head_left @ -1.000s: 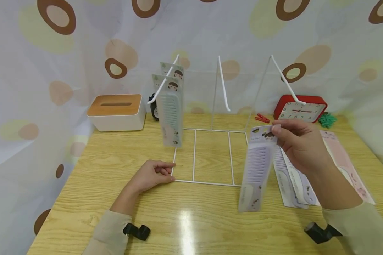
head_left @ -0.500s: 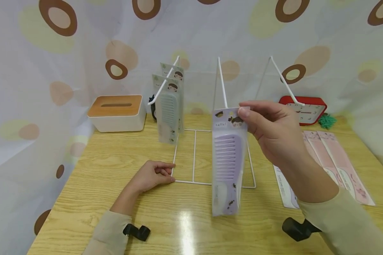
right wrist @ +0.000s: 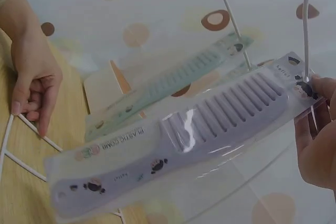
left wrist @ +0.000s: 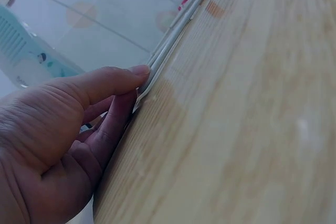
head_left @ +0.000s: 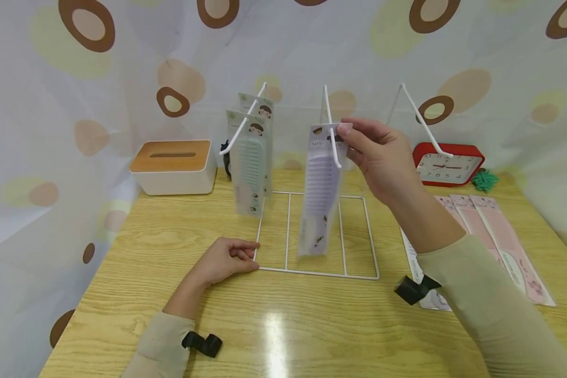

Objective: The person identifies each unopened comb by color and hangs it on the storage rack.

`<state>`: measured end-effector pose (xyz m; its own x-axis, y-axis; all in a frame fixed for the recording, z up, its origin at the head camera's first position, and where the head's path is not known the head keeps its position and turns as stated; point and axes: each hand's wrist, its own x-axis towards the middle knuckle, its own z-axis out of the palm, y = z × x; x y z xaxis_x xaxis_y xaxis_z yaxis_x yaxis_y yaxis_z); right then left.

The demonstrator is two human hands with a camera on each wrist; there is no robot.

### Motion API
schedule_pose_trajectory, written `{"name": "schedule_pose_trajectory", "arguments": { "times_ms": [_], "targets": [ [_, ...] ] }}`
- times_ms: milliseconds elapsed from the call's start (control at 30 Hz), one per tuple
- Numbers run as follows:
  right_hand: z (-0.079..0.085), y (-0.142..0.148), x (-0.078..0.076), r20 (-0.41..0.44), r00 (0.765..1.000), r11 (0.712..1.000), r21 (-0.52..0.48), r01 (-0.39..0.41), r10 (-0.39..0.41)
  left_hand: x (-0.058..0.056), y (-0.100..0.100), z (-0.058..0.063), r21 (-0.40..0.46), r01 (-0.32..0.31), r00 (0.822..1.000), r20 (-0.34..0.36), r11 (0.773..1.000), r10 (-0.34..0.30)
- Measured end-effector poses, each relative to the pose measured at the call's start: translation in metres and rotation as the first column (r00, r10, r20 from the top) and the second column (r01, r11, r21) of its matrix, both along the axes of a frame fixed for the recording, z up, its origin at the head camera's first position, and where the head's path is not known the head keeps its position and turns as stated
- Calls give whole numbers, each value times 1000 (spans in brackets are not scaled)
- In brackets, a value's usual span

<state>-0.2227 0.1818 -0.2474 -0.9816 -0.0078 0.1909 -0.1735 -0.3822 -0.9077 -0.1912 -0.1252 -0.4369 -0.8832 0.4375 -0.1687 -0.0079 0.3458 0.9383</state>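
Note:
My right hand pinches the upper right corner of a packaged purple comb between thumb and fingers. The card's top is threaded on the middle prong of a white wire rack, and the prong's tip shows in front of the card. In the right wrist view the purple comb slants across, the prong crossing its header by my thumb. My left hand pinches the rack's base wire at its front left corner, low on the table. Two packaged green combs hang from the left prong.
Pink packaged combs lie on the right of the table, with more packages partly under my right forearm. Behind stand a red clock, a green bundle and a wood-lidded tissue box. The right prong is bare.
My right hand has carried the purple comb left from beside the packages, then up and back onto the middle prong. My left hand has stayed on the rack's corner.

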Motion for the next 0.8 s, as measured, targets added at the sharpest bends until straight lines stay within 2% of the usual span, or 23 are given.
{"name": "schedule_pose_trajectory", "arguments": {
  "times_ms": [133, 333, 567, 733, 800],
  "targets": [
    [-1, 0, -26, 10, 1000, 998, -56, 11, -11, 0, -1, -3, -11, 0, 1000, -3, 1000, 0],
    [-2, -2, -50, 29, 998, 998, -44, 49, -48, -1, -4, -7, -15, -1, 1000, -3, 1000, 1],
    [-3, 3, -59, 35, 998, 996, -63, 62, -60, -3, 0, -6, -5, 10, 1000, -1, 1000, -10],
    [-7, 13, -59, 6, 1000, 998, -63, 24, -24, -2, 0, -4, -13, 5, 1000, -8, 1000, -5],
    [-11, 21, -57, -15, 1000, 1000, -27, 2, -2, -2, -1, -4, -15, 6, 1000, -11, 1000, -6]
  ]
}}
